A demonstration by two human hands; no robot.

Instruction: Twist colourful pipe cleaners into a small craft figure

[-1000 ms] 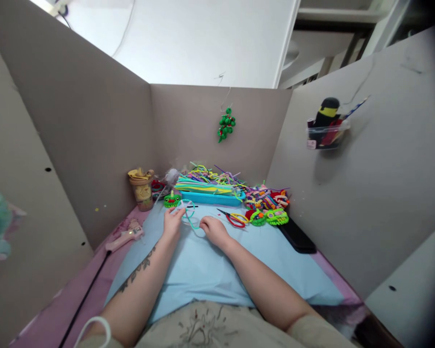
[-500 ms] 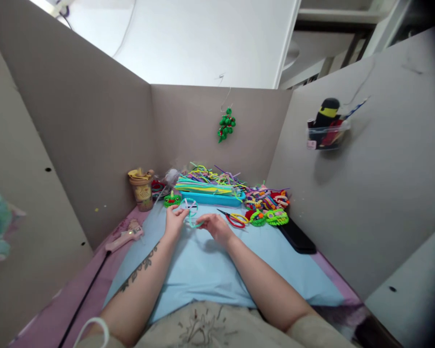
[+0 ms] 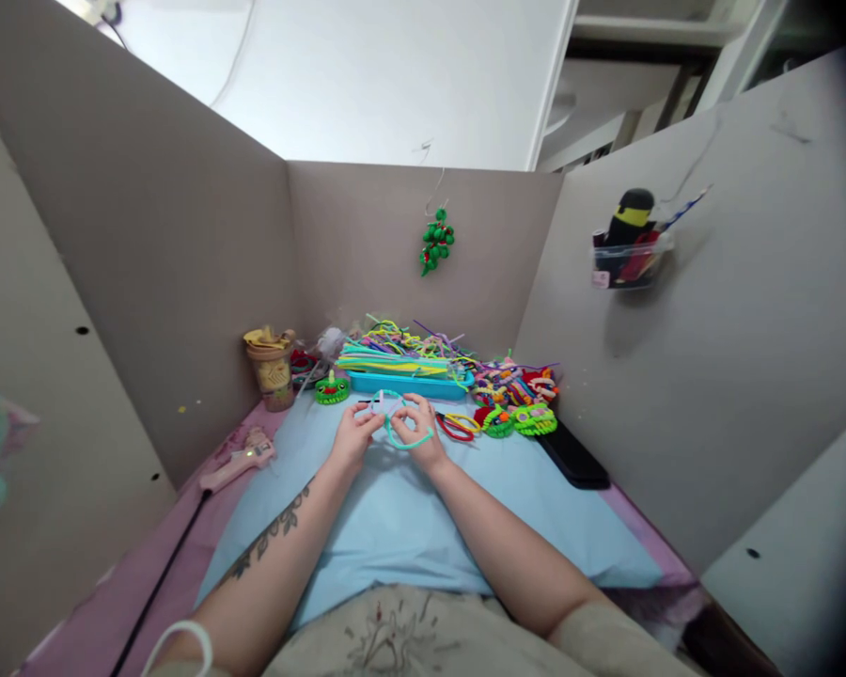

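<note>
Over the blue cloth, both hands meet around a turquoise pipe cleaner [image 3: 410, 447] bent into loops, with a pale lilac piece [image 3: 376, 402] at its upper left. My left hand [image 3: 354, 436] is closed, thumb and fingers pinching the piece on its left side. The fingers of my right hand [image 3: 427, 442] are also closed at the middle of the loops, where a turquoise end curves below them. Just right of that hand lie scissors [image 3: 460, 428] with red and yellow handles, their blades partly hidden by it. The exact crossing of the strands is too small to make out.
Behind the hands stands a blue tray [image 3: 413, 384] of pipe cleaners. Braided pieces [image 3: 514, 385] and green figures [image 3: 534, 420] lie right, beside a black flat case [image 3: 574, 458]. A pink glue gun [image 3: 240, 463] and a cup [image 3: 271, 371] are left. Grey panels surround the table.
My right hand has moved up and left to meet my left hand, its fingers now closing on the turquoise pipe cleaner. The loose end has swung to the right. The view has shifted slightly.
</note>
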